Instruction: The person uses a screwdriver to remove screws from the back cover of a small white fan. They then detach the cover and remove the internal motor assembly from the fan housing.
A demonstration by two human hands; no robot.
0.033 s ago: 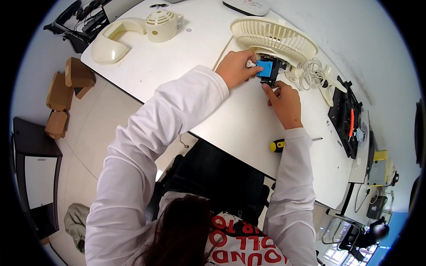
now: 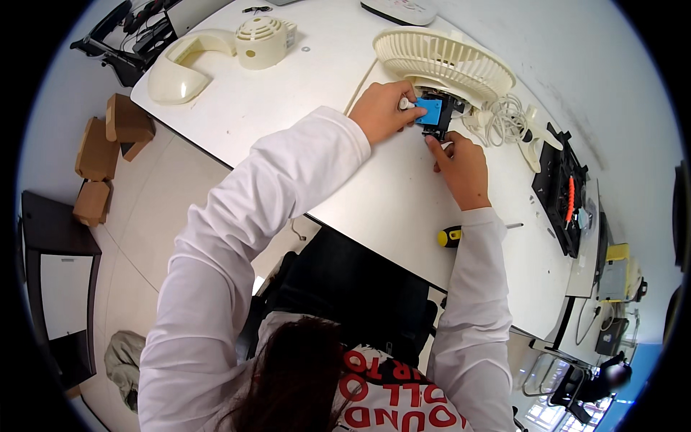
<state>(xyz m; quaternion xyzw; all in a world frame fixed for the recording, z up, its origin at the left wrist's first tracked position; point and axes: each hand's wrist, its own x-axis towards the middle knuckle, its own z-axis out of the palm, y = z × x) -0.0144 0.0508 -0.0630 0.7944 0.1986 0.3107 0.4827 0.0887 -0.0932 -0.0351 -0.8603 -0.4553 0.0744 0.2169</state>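
Note:
A small blue and black part (image 2: 434, 114) sits on the white table (image 2: 302, 122), right against a cream fan grille (image 2: 443, 61). My left hand (image 2: 385, 108) grips the part's blue side from the left, with a small white piece between its fingers. My right hand (image 2: 461, 165) pinches the black lower end of the same part from below. A coiled white cable (image 2: 504, 119) lies just right of the part.
A yellow and black screwdriver (image 2: 452, 236) lies by my right forearm near the table's front edge. A cream fan base (image 2: 183, 68) and a round cover (image 2: 263, 32) rest far left. A black tool tray (image 2: 565, 194) sits at the right. Cardboard boxes (image 2: 108, 151) stand on the floor.

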